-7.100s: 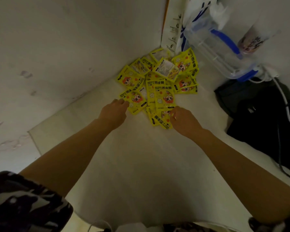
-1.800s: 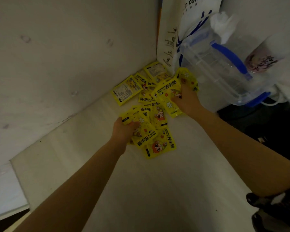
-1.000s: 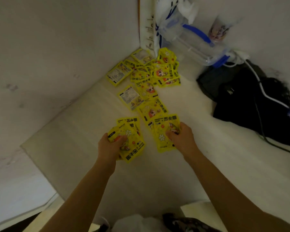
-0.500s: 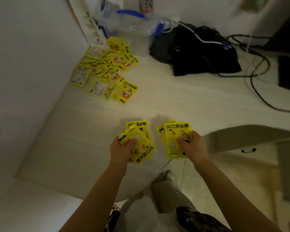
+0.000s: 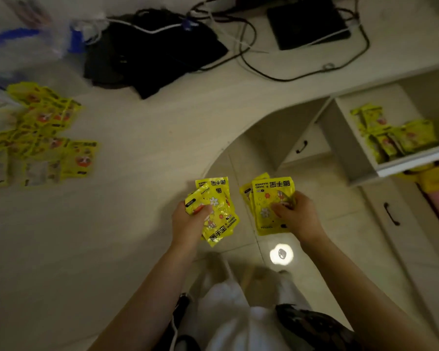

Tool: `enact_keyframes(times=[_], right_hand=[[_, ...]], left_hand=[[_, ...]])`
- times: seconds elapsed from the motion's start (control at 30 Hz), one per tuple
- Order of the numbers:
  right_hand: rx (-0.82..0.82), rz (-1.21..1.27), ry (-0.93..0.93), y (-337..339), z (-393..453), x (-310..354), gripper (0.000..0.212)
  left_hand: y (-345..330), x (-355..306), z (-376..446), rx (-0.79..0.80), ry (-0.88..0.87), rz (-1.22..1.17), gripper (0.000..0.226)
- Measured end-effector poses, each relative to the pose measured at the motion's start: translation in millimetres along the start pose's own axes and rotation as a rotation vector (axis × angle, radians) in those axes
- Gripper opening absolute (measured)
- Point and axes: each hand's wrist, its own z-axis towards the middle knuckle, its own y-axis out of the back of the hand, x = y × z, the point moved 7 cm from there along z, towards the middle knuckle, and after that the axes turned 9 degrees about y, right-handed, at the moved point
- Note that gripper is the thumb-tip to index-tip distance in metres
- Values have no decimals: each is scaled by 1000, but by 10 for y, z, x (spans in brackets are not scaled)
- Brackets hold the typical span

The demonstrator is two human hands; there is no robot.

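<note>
My left hand (image 5: pixel 188 224) is curled round a fanned bunch (image 5: pixel 219 211) of yellow hand-warmer packets, with my thumb pressed across the top packet and the others splaying out at angles below it. My right hand (image 5: pixel 298 216) grips a neater stack (image 5: pixel 270 201) of the same packets, thumb on the printed face and fingers wrapped behind. The top packet stands nearly upright, with "HAND WARMER" along its upper edge. The two handfuls sit side by side but apart, with a gap between them. I hold them in the air just off the curved cut-out edge of the tabletop (image 5: pixel 112 224), above the tiled floor (image 5: pixel 340 224), where a round light spot (image 5: pixel 281 254) shines below my wrists. Well away to my left, a loose pile (image 5: pixel 43 138) of more yellow packets lies spread on the tabletop, blurred. Beyond it is a clear plastic container (image 5: pixel 23 41) with blue trim, too smeared to make out properly. At the back of the tabletop lies a black bag (image 5: pixel 152 51), with cables (image 5: pixel 302 74) looping past it toward a flat black box (image 5: pixel 307 19). To my right an open drawer (image 5: pixel 416 158) holds drawer packets (image 5: pixel 395 135) of the same yellow kind, bunched toward its front.
</note>
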Motion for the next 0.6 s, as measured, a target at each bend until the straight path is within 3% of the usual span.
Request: enact_keyframes(times=[0.33, 0.6], right_hand=[[-245, 168, -172, 1761, -356, -1018, 11], [-321, 178, -222, 2833, -362, -1557, 21]], left_hand=[[-1829, 216, -766, 201, -23, 175, 26], [-3043, 323, -1189, 278, -45, 236, 29]])
